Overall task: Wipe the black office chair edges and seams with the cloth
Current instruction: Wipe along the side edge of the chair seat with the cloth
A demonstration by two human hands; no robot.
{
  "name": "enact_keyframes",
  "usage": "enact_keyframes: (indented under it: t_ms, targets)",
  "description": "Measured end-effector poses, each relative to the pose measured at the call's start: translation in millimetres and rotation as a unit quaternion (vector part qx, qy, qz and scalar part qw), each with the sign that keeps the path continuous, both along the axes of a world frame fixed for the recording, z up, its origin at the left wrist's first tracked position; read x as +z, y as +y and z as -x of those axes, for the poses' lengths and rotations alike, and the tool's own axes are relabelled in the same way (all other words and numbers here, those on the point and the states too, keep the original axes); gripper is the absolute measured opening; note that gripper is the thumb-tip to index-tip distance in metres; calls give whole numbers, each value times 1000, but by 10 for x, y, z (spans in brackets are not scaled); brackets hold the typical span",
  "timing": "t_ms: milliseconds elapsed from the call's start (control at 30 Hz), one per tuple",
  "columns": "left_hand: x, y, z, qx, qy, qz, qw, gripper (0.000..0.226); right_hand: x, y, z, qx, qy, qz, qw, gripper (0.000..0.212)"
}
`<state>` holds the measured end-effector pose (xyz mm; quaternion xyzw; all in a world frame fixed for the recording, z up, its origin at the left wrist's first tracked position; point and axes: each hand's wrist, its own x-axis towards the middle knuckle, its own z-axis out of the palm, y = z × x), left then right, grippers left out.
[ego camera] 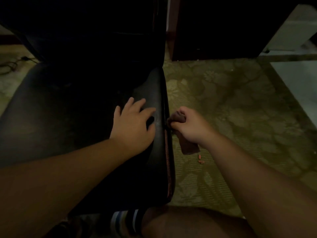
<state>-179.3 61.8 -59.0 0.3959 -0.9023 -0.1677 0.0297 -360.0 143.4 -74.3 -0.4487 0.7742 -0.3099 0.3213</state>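
Chair (72, 107) fills the left and centre of the frame: black, glossy padded seat, its right edge seam worn to reddish brown. Left hand (133, 123) lies flat on the seat near that edge, fingers spread, released. Right hand (188, 125), just beside the edge, clenches a dark brown cloth (187, 146) hanging over the patterned carpet (240, 107).

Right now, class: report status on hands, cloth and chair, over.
Left hand flat on chair seat. Right hand grips cloth at seat's right edge seam. Nothing blocking.
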Motion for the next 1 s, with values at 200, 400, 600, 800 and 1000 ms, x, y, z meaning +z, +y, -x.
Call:
enact_keyframes:
  t_ms: [200, 400, 600, 800, 1000]
  targets:
    - [-291, 390, -170, -23, -93, 41, 995, 62, -110, 48, -81, -12, -41, 2, 999, 14]
    - [-360, 397, -150, -22, -97, 56, 993, 63, -138, -13, -54, -6, -35, 10, 999, 13]
    - [-404, 402, -128, -22, -105, 64, 992, 63, -86, -62, -32, 22, 6, -4, 1000, 20]
    - [-433, 404, -97, -17, -101, 74, 992, 68, -59, -86, 8, 58, 17, -38, 997, 8]
    - [-483, 389, -46, -1, -90, 83, 993, 68, -65, -104, -68, 31, 67, -31, 997, 12]
